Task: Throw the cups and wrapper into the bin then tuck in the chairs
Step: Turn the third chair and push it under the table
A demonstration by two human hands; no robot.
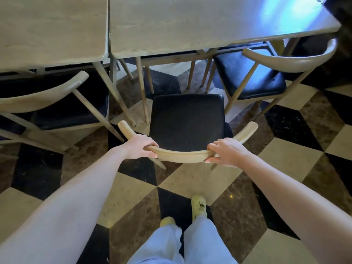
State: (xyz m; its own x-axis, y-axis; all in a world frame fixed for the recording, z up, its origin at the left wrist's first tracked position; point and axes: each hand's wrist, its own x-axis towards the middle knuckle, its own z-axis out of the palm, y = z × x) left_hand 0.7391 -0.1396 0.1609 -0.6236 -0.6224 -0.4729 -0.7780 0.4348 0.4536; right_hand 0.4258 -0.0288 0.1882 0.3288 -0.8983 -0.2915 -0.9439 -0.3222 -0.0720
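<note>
Left hand (142, 146), right hand (228, 152) around chair (186, 121)

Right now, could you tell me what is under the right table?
Under the table: wooden legs, floor tiles and part of the right chair's seat. Its top hides everything farther back.

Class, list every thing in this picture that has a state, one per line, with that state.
middle chair: upright, pulled out, seat clear of the right table.
left chair: upright, close against the left table.
right chair: upright, near the right table, most of its seat showing.
left hand: grips the middle chair's backrest.
right hand: grips the same backrest.
</note>
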